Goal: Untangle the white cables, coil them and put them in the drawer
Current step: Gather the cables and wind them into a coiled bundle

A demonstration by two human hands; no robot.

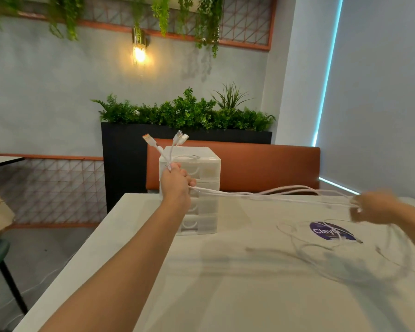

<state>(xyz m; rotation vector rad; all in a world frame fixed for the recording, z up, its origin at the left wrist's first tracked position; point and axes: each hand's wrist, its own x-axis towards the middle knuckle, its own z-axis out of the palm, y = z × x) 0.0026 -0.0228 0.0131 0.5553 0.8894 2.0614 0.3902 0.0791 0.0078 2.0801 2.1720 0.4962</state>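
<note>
White cables (268, 191) stretched in mid-air above a pale table (225, 295); the left hand (176, 182) clenched them near their plugs (177, 138), which fanned upward; the right hand (374, 207), blurred, appeared to grip the strands farther along, though its fingers could not be made out; loose loops trailed over a purple sticker (331, 231); the untangling looked partly done, the strands running roughly side by side, with coiling and stowing yet to come; the clear drawer unit (206, 168) behind stood with its drawers closed.
</note>
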